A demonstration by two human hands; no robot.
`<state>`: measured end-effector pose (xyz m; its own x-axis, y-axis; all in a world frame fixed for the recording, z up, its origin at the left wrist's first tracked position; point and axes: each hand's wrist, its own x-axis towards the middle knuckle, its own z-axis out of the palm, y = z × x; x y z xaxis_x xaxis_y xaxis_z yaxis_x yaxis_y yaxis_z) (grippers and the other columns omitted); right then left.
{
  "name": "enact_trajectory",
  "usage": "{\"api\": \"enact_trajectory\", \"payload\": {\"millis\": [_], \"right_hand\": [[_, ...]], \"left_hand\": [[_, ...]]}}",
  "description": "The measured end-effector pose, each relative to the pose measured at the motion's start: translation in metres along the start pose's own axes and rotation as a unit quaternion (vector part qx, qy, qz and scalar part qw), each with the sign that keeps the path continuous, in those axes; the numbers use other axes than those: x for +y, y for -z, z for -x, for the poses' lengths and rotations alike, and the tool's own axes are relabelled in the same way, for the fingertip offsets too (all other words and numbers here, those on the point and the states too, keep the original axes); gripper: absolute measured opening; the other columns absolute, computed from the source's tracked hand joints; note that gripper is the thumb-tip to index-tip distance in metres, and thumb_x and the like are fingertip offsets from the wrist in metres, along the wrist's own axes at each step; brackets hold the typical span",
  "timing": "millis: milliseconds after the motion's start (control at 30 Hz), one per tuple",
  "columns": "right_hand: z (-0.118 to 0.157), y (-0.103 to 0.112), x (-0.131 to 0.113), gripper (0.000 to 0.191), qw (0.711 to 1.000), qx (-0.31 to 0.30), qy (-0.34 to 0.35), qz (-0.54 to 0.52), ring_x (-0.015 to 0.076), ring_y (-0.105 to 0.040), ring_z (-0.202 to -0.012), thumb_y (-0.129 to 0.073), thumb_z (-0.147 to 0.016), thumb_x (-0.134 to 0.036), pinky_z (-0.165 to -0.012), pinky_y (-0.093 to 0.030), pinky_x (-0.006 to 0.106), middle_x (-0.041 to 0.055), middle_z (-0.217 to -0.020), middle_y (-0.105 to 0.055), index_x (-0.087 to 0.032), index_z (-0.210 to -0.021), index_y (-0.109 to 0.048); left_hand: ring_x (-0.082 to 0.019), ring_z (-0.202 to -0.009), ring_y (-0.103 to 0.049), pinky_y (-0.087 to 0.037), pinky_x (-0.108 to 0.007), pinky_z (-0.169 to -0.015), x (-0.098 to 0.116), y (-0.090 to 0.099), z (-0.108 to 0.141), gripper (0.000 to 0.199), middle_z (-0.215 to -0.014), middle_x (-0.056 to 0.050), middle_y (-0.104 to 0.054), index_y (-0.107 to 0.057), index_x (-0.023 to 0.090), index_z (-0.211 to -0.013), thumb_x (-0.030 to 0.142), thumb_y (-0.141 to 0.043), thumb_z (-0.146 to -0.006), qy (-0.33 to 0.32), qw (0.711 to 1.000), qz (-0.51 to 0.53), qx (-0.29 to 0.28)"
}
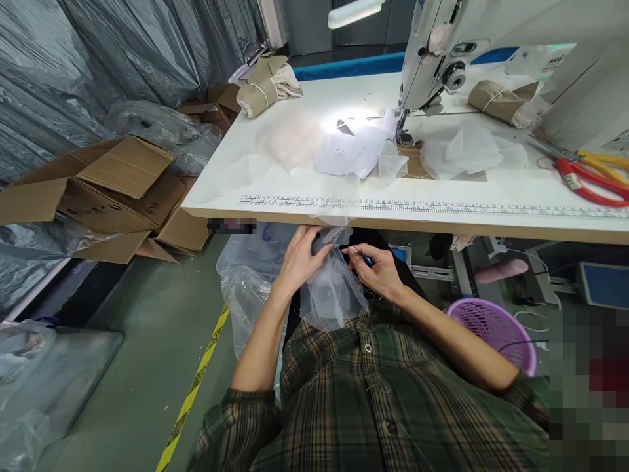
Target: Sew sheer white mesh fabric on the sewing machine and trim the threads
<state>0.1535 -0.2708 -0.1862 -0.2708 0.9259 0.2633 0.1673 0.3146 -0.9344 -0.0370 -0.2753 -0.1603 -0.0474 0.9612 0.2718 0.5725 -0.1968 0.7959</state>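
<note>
Sheer white fabric (331, 295) hangs over the lap, and a strip of it reaches up over the table's front edge. My left hand (302, 259) is at its upper left, thumb and fingers closed on the fabric just below the edge. At its right side my right hand (376, 269) is curled, with a small dark and blue tool (367, 260) partly hidden in the fingers. White pattern pieces (351, 152) and more sheer fabric lie under the lamp, beside the needle of the sewing machine (427, 59).
The white table (216, 177) has a printed ruler along its front. Red-handled scissors (584, 177) lie at the right. Cloth bundles (258, 97) sit at the back. Cardboard boxes (122, 190) stand left, a purple basket (496, 328) below right.
</note>
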Motion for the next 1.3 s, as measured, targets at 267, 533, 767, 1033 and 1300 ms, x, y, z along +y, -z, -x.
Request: {"api": "enact_trajectory", "payload": {"millis": [267, 533, 767, 1033, 1300], "right_hand": [[0.003, 0.007, -0.014, 0.032, 1.000, -0.003, -0.008, 0.006, 0.0144, -0.057, -0.058, -0.057, -0.092, -0.044, -0.056, -0.042, 0.027, 0.0027, -0.068, -0.068, -0.019, -0.085, -0.075], [-0.020, -0.012, -0.035, 0.037, 0.995, 0.020, -0.073, -0.066, 0.0108, -0.045, -0.053, -0.065, -0.083, -0.048, -0.050, -0.036, 0.024, -0.0001, -0.059, -0.057, -0.017, -0.062, -0.066], [-0.016, -0.010, -0.034, 0.047, 0.989, 0.059, -0.091, -0.104, 0.0081, -0.035, -0.042, -0.065, -0.081, -0.060, -0.040, -0.026, 0.023, -0.0044, -0.049, -0.042, -0.019, -0.060, -0.058], [-0.009, -0.014, -0.031, 0.049, 0.990, 0.054, -0.091, -0.094, 0.0093, -0.040, -0.042, -0.065, -0.082, -0.064, -0.040, -0.029, 0.024, -0.0045, -0.048, -0.044, -0.020, -0.062, -0.056], [-0.019, 0.004, -0.021, 0.039, 0.982, 0.175, -0.032, -0.059, 0.0089, -0.041, -0.044, -0.066, -0.086, -0.053, -0.043, -0.032, 0.024, -0.0047, -0.050, -0.048, -0.019, -0.068, -0.064]], "left_hand": [[-0.025, -0.090, -0.065, -0.042, -0.037, -0.096, 0.006, -0.013, 0.017, 0.018, -0.091, -0.008, -0.073, -0.075, 0.024, -0.103, 0.028, -0.070, -0.087, -0.012, 0.998, 0.041, 0.042], [-0.024, -0.081, -0.063, -0.041, -0.043, -0.090, 0.017, -0.001, 0.046, 0.007, -0.086, -0.008, -0.071, -0.077, 0.029, -0.090, 0.031, -0.073, -0.084, -0.083, 0.994, -0.041, 0.055], [-0.023, -0.082, -0.062, -0.045, -0.042, -0.084, 0.022, -0.004, 0.075, 0.005, -0.087, -0.008, -0.069, -0.067, 0.026, -0.084, 0.027, -0.066, -0.089, -0.197, 0.972, -0.065, 0.109], [-0.021, -0.082, -0.062, -0.049, -0.039, -0.082, 0.036, -0.020, 0.087, 0.031, -0.091, -0.007, -0.067, -0.050, 0.024, -0.088, 0.055, -0.050, -0.096, -0.020, 0.983, 0.175, 0.054], [-0.013, -0.059, -0.052, -0.044, -0.027, -0.063, 0.057, 0.001, 0.111, 0.027, -0.061, 0.002, -0.051, -0.047, 0.021, -0.080, 0.040, -0.055, -0.098, 0.088, 0.905, 0.398, -0.120]]}}
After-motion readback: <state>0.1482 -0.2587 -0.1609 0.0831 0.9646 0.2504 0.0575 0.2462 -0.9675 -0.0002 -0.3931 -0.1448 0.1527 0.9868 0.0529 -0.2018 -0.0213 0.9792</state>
